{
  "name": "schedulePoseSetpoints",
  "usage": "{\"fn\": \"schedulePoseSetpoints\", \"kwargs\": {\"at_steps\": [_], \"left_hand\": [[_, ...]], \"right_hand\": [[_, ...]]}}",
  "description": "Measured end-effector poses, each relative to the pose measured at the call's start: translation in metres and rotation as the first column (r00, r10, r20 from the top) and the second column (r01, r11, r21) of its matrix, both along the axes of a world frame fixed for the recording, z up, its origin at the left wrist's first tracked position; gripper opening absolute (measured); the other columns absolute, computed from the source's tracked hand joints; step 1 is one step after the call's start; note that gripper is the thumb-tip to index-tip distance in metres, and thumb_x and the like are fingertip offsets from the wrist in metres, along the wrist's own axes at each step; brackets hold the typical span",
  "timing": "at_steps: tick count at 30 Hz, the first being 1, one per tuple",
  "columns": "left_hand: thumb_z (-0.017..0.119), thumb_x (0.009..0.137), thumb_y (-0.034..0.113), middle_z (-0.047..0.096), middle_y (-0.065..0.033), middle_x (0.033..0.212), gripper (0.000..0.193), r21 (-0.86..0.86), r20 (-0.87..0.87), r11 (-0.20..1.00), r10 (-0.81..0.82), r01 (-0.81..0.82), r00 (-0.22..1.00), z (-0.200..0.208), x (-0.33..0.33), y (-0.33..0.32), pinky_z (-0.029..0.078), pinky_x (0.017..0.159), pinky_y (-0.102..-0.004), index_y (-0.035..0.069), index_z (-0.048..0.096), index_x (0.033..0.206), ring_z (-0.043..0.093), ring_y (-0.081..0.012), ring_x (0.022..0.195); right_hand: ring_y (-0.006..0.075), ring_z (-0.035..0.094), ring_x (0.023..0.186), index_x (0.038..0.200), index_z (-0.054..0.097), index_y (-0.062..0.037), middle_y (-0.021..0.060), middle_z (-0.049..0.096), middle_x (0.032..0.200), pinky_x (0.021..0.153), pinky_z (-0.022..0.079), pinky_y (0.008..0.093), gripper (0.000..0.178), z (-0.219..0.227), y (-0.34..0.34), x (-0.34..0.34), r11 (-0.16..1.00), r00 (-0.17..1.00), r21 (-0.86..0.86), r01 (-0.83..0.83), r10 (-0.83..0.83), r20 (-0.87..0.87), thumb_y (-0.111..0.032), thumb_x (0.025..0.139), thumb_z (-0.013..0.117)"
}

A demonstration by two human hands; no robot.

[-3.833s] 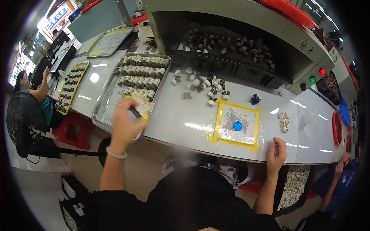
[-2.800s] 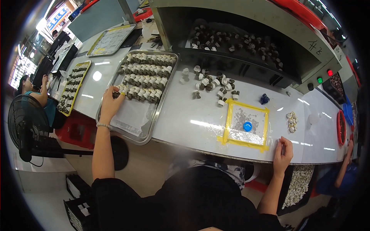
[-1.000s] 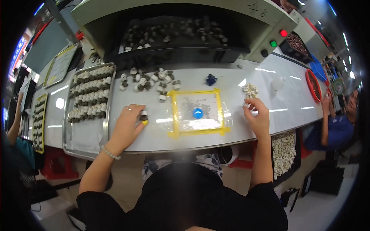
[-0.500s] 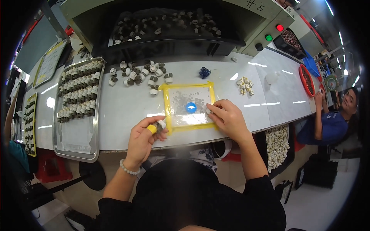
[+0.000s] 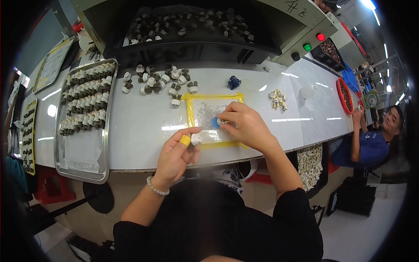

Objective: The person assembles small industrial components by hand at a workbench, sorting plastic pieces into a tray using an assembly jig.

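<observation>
My left hand [image 5: 174,155], with a yellow wrap on the thumb, grips a small white-and-dark figurine part [image 5: 196,139] near the table's front edge. To its right, my right hand [image 5: 249,125] pinches a small whitish piece [image 5: 221,121] with thumb and fingertips. That piece is over a round blue disc [image 5: 214,123], partly hidden by the fingers; whether they touch I cannot tell. The disc lies on a clear spotted sheet [image 5: 205,111] edged with yellow tape [image 5: 189,114].
Loose white-and-dark parts [image 5: 152,81] lie behind my left hand. A metal tray [image 5: 80,175] holds rows of similar parts. A dark blue clump [image 5: 234,82] and small white-yellow pieces [image 5: 278,99] lie farther back. A machine [image 5: 283,48] borders the table. Another person [image 5: 364,139] sits at right.
My right hand has moved left with the small whitish piece, from the sheet's right side to over the blue disc. My left hand has shifted slightly right, and its part is turned more white side up.
</observation>
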State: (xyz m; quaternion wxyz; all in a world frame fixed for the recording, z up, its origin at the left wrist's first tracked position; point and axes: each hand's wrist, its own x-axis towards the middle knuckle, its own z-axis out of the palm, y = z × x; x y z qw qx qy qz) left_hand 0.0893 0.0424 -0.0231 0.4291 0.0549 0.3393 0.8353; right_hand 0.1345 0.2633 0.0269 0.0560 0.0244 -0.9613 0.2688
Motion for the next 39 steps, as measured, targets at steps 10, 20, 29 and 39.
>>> {"fn": "schedulePoseSetpoints", "kwargs": {"at_steps": [10, 20, 29, 39], "left_hand": [[0.059, 0.089, 0.003, 0.064, -0.0151, 0.097, 0.033, -0.065, -0.110, 0.997, 0.034, -0.041, 0.993, 0.000, 0.002, 0.005, 0.051, 0.068, -0.0268, 0.000, 0.050, 0.121, 0.061, -0.0173, 0.075], [0.062, 0.086, -0.001, 0.065, -0.0167, 0.096, 0.025, -0.076, -0.131, 0.990, 0.107, -0.118, 0.986, -0.006, 0.005, 0.006, 0.054, 0.072, -0.0298, -0.004, 0.057, 0.111, 0.065, -0.0207, 0.077], [0.063, 0.086, -0.001, 0.065, -0.0139, 0.100, 0.026, -0.032, -0.165, 0.998, 0.050, -0.056, 0.985, -0.010, 0.002, 0.004, 0.056, 0.075, -0.0306, -0.005, 0.059, 0.111, 0.066, -0.0195, 0.082], [0.062, 0.086, -0.002, 0.067, -0.0139, 0.095, 0.022, -0.114, -0.199, 0.992, 0.022, -0.045, 0.980, -0.008, 0.005, 0.004, 0.055, 0.067, -0.0265, -0.006, 0.061, 0.107, 0.066, -0.0174, 0.075]], "right_hand": [[0.0181, 0.059, 0.075, 0.099, 0.070, -0.0047, 0.0066, 0.061, 0.089, 0.068, 0.048, 0.0280, 0.025, 0.000, 0.000, 0.002, 0.979, 0.999, -0.196, 0.052, -0.048, 0.022, -0.005, 0.074, 0.071], [0.0124, 0.057, 0.082, 0.104, 0.067, 0.0005, 0.0076, 0.063, 0.094, 0.072, 0.046, 0.0244, 0.030, -0.007, -0.011, 0.019, 0.735, 0.997, -0.674, 0.080, -0.051, 0.062, 0.000, 0.075, 0.073], [0.0142, 0.059, 0.080, 0.099, 0.070, -0.0008, 0.0076, 0.064, 0.089, 0.070, 0.047, 0.0245, 0.028, 0.010, -0.027, 0.019, 0.789, 0.998, -0.613, 0.049, -0.014, 0.061, 0.000, 0.071, 0.075], [0.0154, 0.061, 0.078, 0.101, 0.070, -0.0005, 0.0086, 0.065, 0.089, 0.068, 0.048, 0.0250, 0.029, 0.005, -0.023, 0.025, 0.785, 0.994, -0.619, -0.022, 0.081, 0.068, 0.001, 0.073, 0.073]]}}
